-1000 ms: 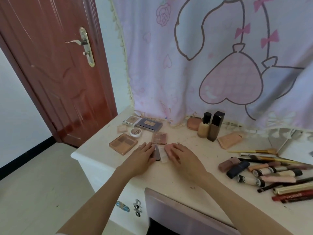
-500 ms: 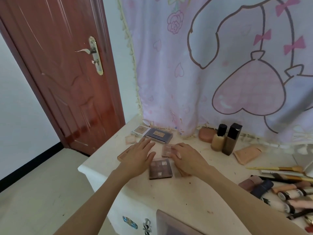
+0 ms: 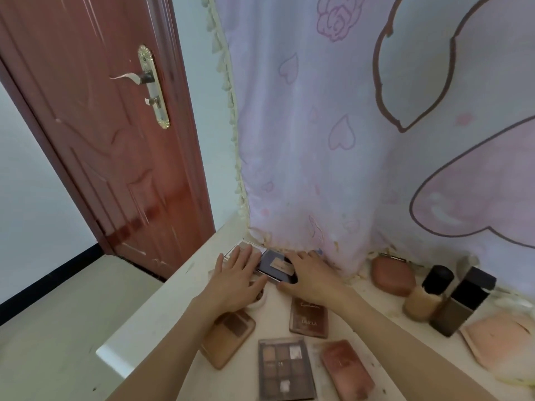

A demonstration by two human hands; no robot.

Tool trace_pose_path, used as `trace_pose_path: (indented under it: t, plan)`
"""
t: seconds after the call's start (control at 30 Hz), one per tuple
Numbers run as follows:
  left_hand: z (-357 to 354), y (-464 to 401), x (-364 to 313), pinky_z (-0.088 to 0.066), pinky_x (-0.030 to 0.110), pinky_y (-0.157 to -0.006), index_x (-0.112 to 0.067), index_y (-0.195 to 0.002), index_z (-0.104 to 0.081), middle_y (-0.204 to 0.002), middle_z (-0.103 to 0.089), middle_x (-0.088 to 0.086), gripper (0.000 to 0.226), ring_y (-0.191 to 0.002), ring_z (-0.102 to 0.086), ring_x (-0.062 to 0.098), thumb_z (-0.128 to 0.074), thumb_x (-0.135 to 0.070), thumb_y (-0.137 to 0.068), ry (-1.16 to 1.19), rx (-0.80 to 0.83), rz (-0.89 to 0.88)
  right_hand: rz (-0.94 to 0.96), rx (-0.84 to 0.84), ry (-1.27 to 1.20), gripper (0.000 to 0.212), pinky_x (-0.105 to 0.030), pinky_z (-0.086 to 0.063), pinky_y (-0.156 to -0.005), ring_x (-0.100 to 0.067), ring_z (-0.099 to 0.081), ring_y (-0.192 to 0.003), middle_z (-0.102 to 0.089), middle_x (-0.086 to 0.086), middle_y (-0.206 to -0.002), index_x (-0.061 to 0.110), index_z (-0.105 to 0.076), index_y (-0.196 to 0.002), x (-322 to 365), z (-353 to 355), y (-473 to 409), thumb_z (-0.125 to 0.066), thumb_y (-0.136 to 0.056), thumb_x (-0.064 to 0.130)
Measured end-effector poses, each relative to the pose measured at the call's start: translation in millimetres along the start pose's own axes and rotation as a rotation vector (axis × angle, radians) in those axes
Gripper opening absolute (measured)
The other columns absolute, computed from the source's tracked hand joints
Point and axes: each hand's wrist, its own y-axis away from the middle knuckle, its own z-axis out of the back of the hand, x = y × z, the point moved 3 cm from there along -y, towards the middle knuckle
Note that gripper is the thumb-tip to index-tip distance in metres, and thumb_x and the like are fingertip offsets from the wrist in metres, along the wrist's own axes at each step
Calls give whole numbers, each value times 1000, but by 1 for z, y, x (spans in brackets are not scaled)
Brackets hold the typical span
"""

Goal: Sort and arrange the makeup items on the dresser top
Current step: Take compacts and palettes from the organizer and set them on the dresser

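Lilac printed curtain fabric [image 3: 376, 140] fills the upper right of the frame, and one red-brown wooden door [image 3: 95, 140] stands at the upper left. Below them the cream dresser top [image 3: 185, 287] runs across the lower half.

Six flat palettes can be counted. A dark navy rectangular case with a pale label [image 3: 275, 266] lies at the centre, close under the curtain hem. A white-edged compact [image 3: 249, 246] sits just left of it. A tan palette with brown pans [image 3: 228, 334] lies lower left of centre. A brown lettered palette [image 3: 308, 316] lies beside it, and a grey nine-pan eyeshadow palette [image 3: 285, 369] and a pink marbled slim case [image 3: 347, 369] sit at the bottom.

At the right are two foundation bottles [image 3: 451, 299], one round with a black cap and one square and dark. There is also one rounded terracotta pouch [image 3: 392, 276] and one peach sponge pad [image 3: 498, 340].

The left hand [image 3: 234, 282] lies flat, fingers straight, over the white-edged compact. The right hand [image 3: 312, 277] curls its fingers round the navy case's right end.
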Motion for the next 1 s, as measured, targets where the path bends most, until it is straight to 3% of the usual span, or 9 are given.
trace_pose_path:
  t: [0.17, 0.27, 0.43, 0.53, 0.63, 0.73, 0.83, 0.93, 1.0]
  plan:
    - [8, 3, -3, 7, 44, -115, -28, -147, -7, -156, 4, -7, 52, -143, 10, 15, -16, -44, -99, 68, 15, -6, 25, -50, 2, 56, -35, -41, -93, -24, -42, -117, -52, -5, -127, 20, -40, -134, 0, 2, -1, -51, -85, 45]
    - [16, 4, -2, 8, 44, -115, -27, -147, -13, -156, -1, -9, 49, -144, 7, 14, -14, -41, -100, 177, 52, 29, -30, -177, -116, 46, -30, -42, -82, -22, -52, -107, -61, -1, -115, 23, -52, -123, 0, 10, 5, -51, -82, 45]
    - [45, 19, -12, -8, 31, -114, -21, -143, -30, -150, -28, -5, 44, -142, -16, 13, -26, -35, -100, 607, -174, 58, -124, -285, -792, 18, -25, -48, -66, -14, -57, -72, -63, 4, -80, 21, -64, -100, 4, 36, 24, -63, -84, 30]
    - [68, 33, -26, -25, 26, -111, -22, -140, -36, -146, -37, -5, 44, -131, -36, 9, -38, -34, -97, 822, -258, -11, -148, -251, -1237, 10, -20, -50, -63, -11, -55, -73, -63, 5, -82, 23, -66, -98, 13, 46, 40, -62, -88, 23]
    - [89, 48, -43, -31, 26, -109, -21, -141, -34, -143, -39, -6, 45, -128, -39, 7, -41, -29, -97, 904, -266, -88, -129, -164, -1469, 25, -30, -51, -76, -15, -57, -77, -64, 1, -82, 15, -67, -110, 21, 49, 51, -60, -89, 26]
    - [106, 59, -56, -41, 33, -104, -26, -138, -39, -134, -50, -5, 45, -120, -51, 11, -45, -36, -95, 1078, -256, -131, 4, -169, -1471, 22, -26, -52, -77, -10, -63, -83, -71, 4, -92, 23, -67, -111, 33, 59, 62, -60, -89, 23]
    - [122, 67, -58, -53, 35, -90, -21, -129, -51, -116, -61, 4, 41, -102, -63, 16, -56, -33, -90, 1165, -337, -90, 91, -301, -1179, 29, -13, -49, -76, -4, -61, -92, -67, 9, -104, 37, -61, -105, 44, 73, 73, -67, -85, 17]
    - [132, 75, -52, -54, 39, -87, -17, -114, -61, -105, -66, 5, 27, -96, -64, 20, -60, -12, -88, 1119, -477, -38, 133, -442, -919, 39, -18, -44, -94, -4, -54, -108, -58, 13, -117, 29, -57, -118, 48, 80, 80, -68, -83, 16]
    - [135, 81, -48, -54, 35, -84, -16, -109, -64, -99, -69, 4, 27, -94, -65, 21, -58, -2, -87, 1240, -528, -75, 60, -499, -984, 38, -21, -42, -96, -6, -51, -114, -55, 11, -122, 27, -54, -123, 45, 85, 83, -64, -87, 24]
